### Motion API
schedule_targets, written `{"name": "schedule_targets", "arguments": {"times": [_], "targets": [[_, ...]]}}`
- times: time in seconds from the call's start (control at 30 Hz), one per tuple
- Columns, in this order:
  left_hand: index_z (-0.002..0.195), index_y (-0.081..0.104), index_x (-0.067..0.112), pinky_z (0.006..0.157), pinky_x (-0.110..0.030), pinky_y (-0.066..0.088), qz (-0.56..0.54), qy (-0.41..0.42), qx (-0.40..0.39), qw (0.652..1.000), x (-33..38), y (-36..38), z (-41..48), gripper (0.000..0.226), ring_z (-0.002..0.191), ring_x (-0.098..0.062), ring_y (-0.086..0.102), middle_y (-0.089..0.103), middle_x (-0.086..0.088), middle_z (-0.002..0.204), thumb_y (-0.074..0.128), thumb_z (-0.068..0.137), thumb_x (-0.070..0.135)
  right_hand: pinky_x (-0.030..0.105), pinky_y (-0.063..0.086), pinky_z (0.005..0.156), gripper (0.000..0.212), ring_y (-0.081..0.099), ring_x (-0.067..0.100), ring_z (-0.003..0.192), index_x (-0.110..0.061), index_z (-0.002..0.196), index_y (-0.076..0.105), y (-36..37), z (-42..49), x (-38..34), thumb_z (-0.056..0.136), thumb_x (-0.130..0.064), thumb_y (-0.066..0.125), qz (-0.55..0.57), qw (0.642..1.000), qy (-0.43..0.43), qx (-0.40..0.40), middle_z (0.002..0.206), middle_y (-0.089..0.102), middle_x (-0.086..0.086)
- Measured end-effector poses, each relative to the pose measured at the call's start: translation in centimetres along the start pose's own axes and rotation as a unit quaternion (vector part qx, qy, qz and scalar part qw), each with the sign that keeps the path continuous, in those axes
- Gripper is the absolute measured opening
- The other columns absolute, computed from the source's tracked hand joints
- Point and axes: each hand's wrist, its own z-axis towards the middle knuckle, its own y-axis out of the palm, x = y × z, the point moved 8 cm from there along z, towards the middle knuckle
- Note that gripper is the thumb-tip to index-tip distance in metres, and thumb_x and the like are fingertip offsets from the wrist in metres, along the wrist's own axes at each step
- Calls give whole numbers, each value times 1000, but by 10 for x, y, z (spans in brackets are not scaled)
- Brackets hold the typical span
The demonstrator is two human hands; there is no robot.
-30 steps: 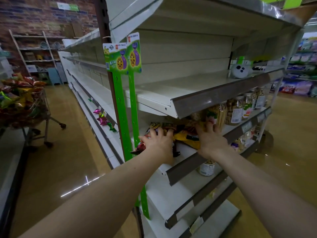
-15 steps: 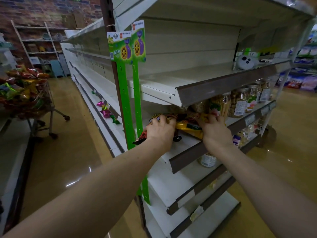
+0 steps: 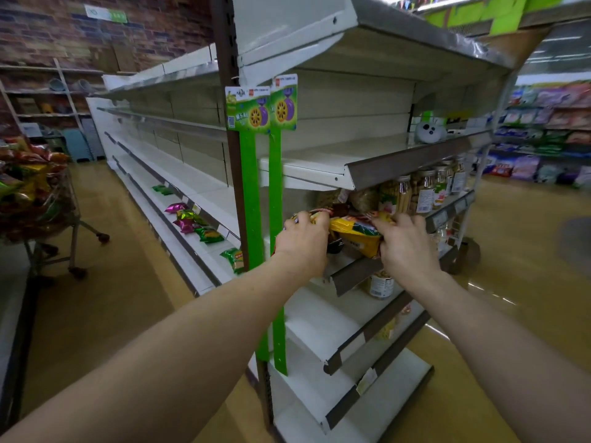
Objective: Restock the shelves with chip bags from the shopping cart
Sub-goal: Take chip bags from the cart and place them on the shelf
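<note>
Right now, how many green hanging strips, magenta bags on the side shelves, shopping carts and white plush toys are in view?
green hanging strips: 2
magenta bags: 2
shopping cart: 1
white plush toy: 1
Total: 6

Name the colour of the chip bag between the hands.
Yellow chip bag, clearest in the head view.
</note>
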Motion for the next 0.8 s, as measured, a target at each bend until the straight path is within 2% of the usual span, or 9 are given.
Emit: {"name": "schedule_targets", "arguments": {"times": [0.23, 0.33, 0.43, 0.57, 0.7, 0.8], "targets": [[147, 22, 19, 91, -48, 46, -64, -28, 33, 997, -57, -36, -69, 71, 124, -40, 43, 37, -17, 139, 64, 90, 30, 43, 42, 90, 48, 35, 33, 121, -19, 146, 38, -28, -50, -75, 98, -18, 46, 27, 1000, 4, 5, 135, 44, 16], [143, 25, 22, 90, -49, 45, -103, -51, 42, 993, -93, -49, -98, 67, 122, -40, 44, 40, -16, 134, 64, 89, 36, 41, 43, 81, 44, 39, 32, 116, -19, 143, 40, -38, -67, -118, 99, -19, 44, 45, 999, -2, 18, 130, 48, 15], [140, 28, 22, 90, -49, 45, -113, -89, 46, 989, -134, -60, -126, 65, 119, -40, 46, 41, -16, 132, 63, 88, 37, 35, 34, 73, 38, 43, 34, 111, -17, 137, 46, -37, -77, -164, 99, -18, 41, 73, 997, -15, 15, 122, 52, 17], [141, 27, 21, 93, -49, 44, -126, -146, 54, 980, -197, -74, -160, 68, 119, -38, 46, 41, -16, 132, 65, 86, 34, 33, 29, 73, 36, 48, 35, 106, -16, 136, 48, -37, -90, -230, 100, -19, 40, 116, 992, -39, 3, 114, 56, 17], [141, 28, 23, 93, -46, 43, -145, -216, 73, 963, -262, -86, -184, 70, 120, -37, 46, 41, -14, 130, 66, 86, 41, 32, 33, 69, 29, 52, 32, 93, -16, 125, 55, -33, -88, -294, 99, -22, 42, 160, 985, -64, 5, 98, 57, 13], [139, 29, 23, 94, -46, 43, -169, -261, 89, 946, -310, -94, -187, 68, 120, -38, 47, 43, -15, 128, 65, 85, 41, 32, 36, 67, 30, 57, 34, 97, -20, 124, 56, -27, -72, -343, 97, -23, 44, 195, 977, -90, 8, 104, 62, 15]]}}
